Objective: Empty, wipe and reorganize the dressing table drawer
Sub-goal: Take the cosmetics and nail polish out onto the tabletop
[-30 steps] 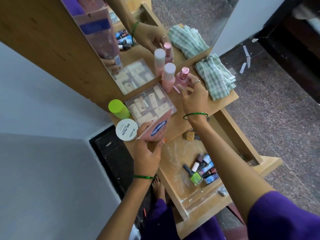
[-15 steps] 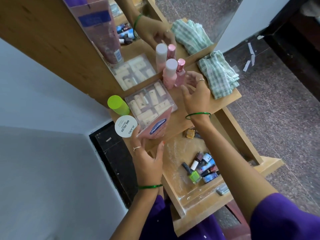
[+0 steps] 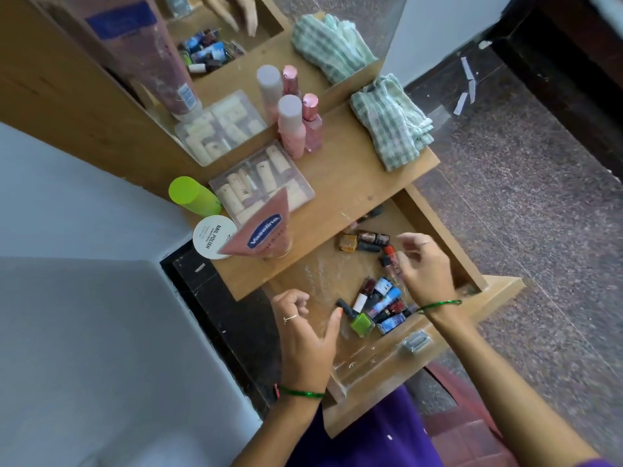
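Drawer (image 3: pixel 435 217) stands pulled out under the tabletop (image 3: pixel 354 183), wooden, its floor streaked white. Two groups of nail polish bottles lie in it. The near heap (image 3: pixel 377 305) at 6 o'clock on the floor holds about eight, one bright green (image 3: pixel 361 323) with a black cap; exact count is hard, they overlap. The far group (image 3: pixel 365 241) at 12 o'clock shows about four small bottles, partly blurred.

On the tabletop stand two pink bottles (image 3: pixel 292 129), one white-capped, one pink-capped, touching each other. One clear box (image 3: pixel 261 183) of cream tubes lies at 8 o'clock from them. One pink tube (image 3: pixel 263 234) reads "Vaseline"; one white round lid (image 3: pixel 210 241) just beside it reads "NAIL POLISH". One green cylinder (image 3: pixel 194 197) sits at 12 o'clock of the lid. One checked cloth (image 3: pixel 391 121) lies at the tabletop's 3 o'clock end. The mirror (image 3: pixel 236 45) repeats these.

Right hand (image 3: pixel 423 267) hovers over the drawer, fingers spread and curled, blurred; an orange-capped bottle (image 3: pixel 389 252) lies at its fingertips, whether gripped I cannot tell. Left hand (image 3: pixel 305 335) is loosely curled at the drawer's 9 o'clock edge, thumb out toward the green bottle, holding nothing. Each wrist wears one green bangle.
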Tool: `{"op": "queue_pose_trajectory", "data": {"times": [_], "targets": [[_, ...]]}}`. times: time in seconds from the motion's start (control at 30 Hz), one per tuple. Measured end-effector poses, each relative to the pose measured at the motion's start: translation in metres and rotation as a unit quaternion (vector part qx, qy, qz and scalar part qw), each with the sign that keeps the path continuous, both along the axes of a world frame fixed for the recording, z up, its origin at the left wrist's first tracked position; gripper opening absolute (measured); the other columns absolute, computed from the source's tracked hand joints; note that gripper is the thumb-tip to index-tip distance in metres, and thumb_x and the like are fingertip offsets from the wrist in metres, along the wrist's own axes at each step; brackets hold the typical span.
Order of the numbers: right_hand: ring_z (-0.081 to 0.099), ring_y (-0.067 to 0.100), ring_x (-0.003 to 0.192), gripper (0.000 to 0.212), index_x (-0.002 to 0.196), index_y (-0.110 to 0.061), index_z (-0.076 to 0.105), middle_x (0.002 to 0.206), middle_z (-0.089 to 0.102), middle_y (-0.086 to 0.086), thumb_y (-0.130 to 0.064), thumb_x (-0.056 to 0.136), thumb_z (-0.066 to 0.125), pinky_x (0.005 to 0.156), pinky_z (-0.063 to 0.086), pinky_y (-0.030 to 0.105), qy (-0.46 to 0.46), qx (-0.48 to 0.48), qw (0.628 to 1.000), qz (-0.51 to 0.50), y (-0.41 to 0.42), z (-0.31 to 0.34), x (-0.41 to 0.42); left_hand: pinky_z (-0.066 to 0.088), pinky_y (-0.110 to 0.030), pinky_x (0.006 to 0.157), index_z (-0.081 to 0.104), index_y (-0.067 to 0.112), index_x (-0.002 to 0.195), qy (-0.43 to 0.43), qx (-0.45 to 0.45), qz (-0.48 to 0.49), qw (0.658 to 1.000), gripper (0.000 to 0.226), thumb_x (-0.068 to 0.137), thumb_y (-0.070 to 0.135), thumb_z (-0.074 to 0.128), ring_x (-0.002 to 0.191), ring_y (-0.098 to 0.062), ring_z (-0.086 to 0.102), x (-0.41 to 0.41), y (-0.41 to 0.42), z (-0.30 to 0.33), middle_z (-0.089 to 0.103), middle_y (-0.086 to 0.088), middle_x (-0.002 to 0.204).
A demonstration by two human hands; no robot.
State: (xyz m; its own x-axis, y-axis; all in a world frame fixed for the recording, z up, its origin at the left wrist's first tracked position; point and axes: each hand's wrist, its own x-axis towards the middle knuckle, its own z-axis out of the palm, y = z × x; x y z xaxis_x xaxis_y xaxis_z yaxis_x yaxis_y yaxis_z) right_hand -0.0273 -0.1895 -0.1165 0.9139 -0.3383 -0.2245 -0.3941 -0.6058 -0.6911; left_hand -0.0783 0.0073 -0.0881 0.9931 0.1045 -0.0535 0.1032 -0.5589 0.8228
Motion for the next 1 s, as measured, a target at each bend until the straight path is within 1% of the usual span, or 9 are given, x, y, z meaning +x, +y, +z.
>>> {"op": "queue_pose_trajectory", "data": {"times": [0.1,0.23,0.37,0.47,0.53,0.6,0.73,0.9,1.0], "targets": [[0.056,0.03,0.109,0.032,0.115,-0.004,0.06,0.116,0.06,0.014,-0.002,0.082,0.063,0.098,0.04,0.032,0.041,-0.045,0.995,0.075,-0.002,-0.026,0.004,0.044,-0.02,0.078,0.037,0.022,0.105,0.011,0.0,-0.049,0.999,0.054,0.071,0.01,0.078,0.083,-0.007,0.041,0.004,-0.006,-0.007,0.04,0.001,0.101],[0.049,0.032,0.12,0.042,0.125,-0.005,0.053,0.128,0.054,0.015,-0.007,0.084,0.061,0.105,0.033,0.033,0.097,-0.065,0.987,0.114,-0.001,-0.042,0.018,0.044,-0.02,0.086,0.044,0.017,0.109,0.046,0.007,-0.128,0.991,0.048,0.073,0.006,0.074,0.092,-0.005,0.046,0.018,-0.014,-0.015,0.04,0.007,0.104],[0.051,0.03,0.121,0.046,0.128,-0.004,0.05,0.128,0.055,0.016,-0.014,0.085,0.062,0.106,0.038,0.036,0.074,-0.023,0.997,0.02,0.002,-0.037,0.04,0.043,-0.032,0.093,0.055,0.009,0.106,0.105,0.046,-0.154,0.981,0.034,0.076,0.006,0.07,0.104,-0.019,0.051,0.039,-0.026,-0.024,0.047,-0.001,0.11],[0.05,0.027,0.123,0.049,0.131,-0.004,0.048,0.13,0.054,0.015,-0.012,0.084,0.062,0.106,0.037,0.034,0.065,0.013,0.998,-0.01,0.003,-0.029,0.059,0.037,-0.033,0.099,0.052,0.006,0.118,0.175,0.07,-0.132,0.973,0.042,0.08,0.012,0.067,0.115,-0.027,0.048,0.058,-0.038,-0.029,0.051,-0.011,0.12],[0.052,0.027,0.119,0.044,0.126,-0.004,0.051,0.126,0.057,0.015,-0.009,0.084,0.062,0.102,0.042,0.034,0.074,0.035,0.997,-0.017,0.004,-0.027,0.07,0.032,-0.032,0.103,0.046,0.003,0.129,0.221,0.088,-0.116,0.964,0.051,0.084,0.018,0.064,0.123,-0.029,0.044,0.073,-0.047,-0.03,0.05,-0.016,0.13],[0.056,0.029,0.113,0.035,0.117,-0.002,0.055,0.119,0.06,0.016,-0.009,0.083,0.063,0.096,0.046,0.035,0.087,0.045,0.995,-0.025,0.004,-0.029,0.077,0.034,-0.032,0.1,0.048,0.001,0.128,0.248,0.099,-0.092,0.959,0.049,0.086,0.022,0.062,0.122,-0.031,0.046,0.086,-0.057,-0.03,0.053,-0.019,0.129],[0.058,0.029,0.108,0.03,0.112,0.0,0.056,0.115,0.062,0.018,-0.008,0.084,0.063,0.09,0.047,0.033,0.089,0.037,0.995,-0.019,0.004,-0.03,0.079,0.042,-0.034,0.088,0.059,-0.002,0.111,0.279,0.075,-0.032,0.957,0.038,0.087,0.026,0.062,0.108,-0.034,0.054,0.098,-0.078,-0.032,0.061,-0.022,0.113],[0.062,0.024,0.103,0.029,0.111,-0.003,0.059,0.11,0.066,0.012,-0.008,0.083,0.065,0.09,0.05,0.031,0.031,0.064,0.997,0.002,-0.002,-0.033,0.065,0.038,-0.027,0.093,0.053,0.002,0.125,0.276,0.001,0.083,0.958,0.044,0.087,0.023,0.062,0.116,-0.028,0.052,0.095,-0.102,-0.035,0.058,-0.018,0.123],[0.062,0.018,0.103,0.031,0.113,-0.008,0.059,0.11,0.066,0.007,-0.008,0.083,0.065,0.094,0.05,0.034,0.019,0.068,0.997,0.03,-0.01,-0.04,0.055,0.037,-0.023,0.09,0.05,0.001,0.127,0.278,-0.016,0.122,0.953,0.042,0.09,0.019,0.059,0.119,-0.026,0.05,0.097,-0.112,-0.036,0.055,-0.017,0.127]]}}
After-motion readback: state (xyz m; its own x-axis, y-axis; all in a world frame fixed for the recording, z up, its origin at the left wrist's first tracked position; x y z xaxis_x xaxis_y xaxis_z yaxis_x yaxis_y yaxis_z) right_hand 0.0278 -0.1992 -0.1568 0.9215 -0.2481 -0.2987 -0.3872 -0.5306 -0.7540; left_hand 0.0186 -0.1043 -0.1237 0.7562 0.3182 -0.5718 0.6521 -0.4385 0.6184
